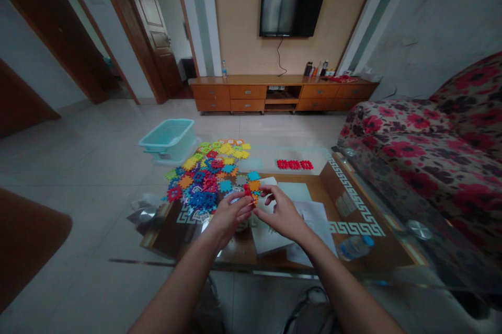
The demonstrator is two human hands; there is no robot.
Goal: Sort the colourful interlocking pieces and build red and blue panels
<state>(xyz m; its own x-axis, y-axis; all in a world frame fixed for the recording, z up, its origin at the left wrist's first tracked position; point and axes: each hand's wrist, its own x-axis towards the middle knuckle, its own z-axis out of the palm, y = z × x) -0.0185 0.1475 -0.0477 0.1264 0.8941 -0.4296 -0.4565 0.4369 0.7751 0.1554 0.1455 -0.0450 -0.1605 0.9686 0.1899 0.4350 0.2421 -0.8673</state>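
Observation:
My left hand [231, 214] is closed with its fingertips around a red interlocking plastic piece [247, 189], held above the near edge of a pile. A small orange interlocking piece [255, 199] sits against the red one, between my two hands. My right hand [284, 216] curls in from the right, its thumb and forefinger at the edge of the orange piece; the exact contact is partly hidden. Left of and beyond my hands spreads a heap of gear-edged pieces [204, 200] in blue, red, orange, yellow and green. Farther right lie three red pieces [295, 164] in a row.
All this rests on a glass-topped table [353, 193]. White paper sheets [314, 221] lie below my right hand, and a water bottle [355, 246] lies at the near right. Past the heap stands a turquoise plastic bin [168, 135]. A flowered sofa [423, 156] borders the right side.

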